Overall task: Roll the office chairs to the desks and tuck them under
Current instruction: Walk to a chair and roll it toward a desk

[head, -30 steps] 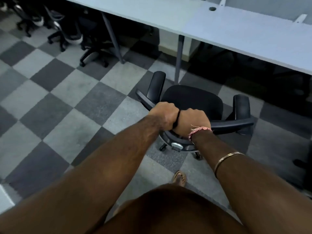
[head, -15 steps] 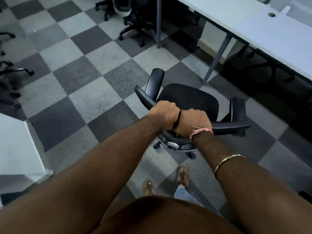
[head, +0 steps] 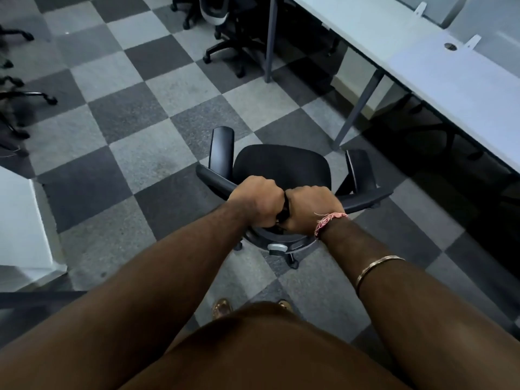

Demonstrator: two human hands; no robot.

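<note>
A black office chair point(head: 281, 167) with two armrests stands on the checkered carpet in front of me, its seat facing away. My left hand point(head: 257, 199) and my right hand point(head: 308, 208) grip the top of its backrest side by side, fists touching. The long white desk point(head: 450, 77) runs along the upper right, its grey legs just beyond the chair. The chair's wheeled base shows partly below my hands.
Another black chair point(head: 233, 38) sits tucked at the desk's far end. Chair bases point(head: 17, 102) line the left edge. A white desk corner point(head: 25, 229) juts in at the lower left. My feet show below, behind the chair.
The view has swung left and the chair has turned with it; the desk now lies further to the right. Both hands keep the same grip on the backrest.
</note>
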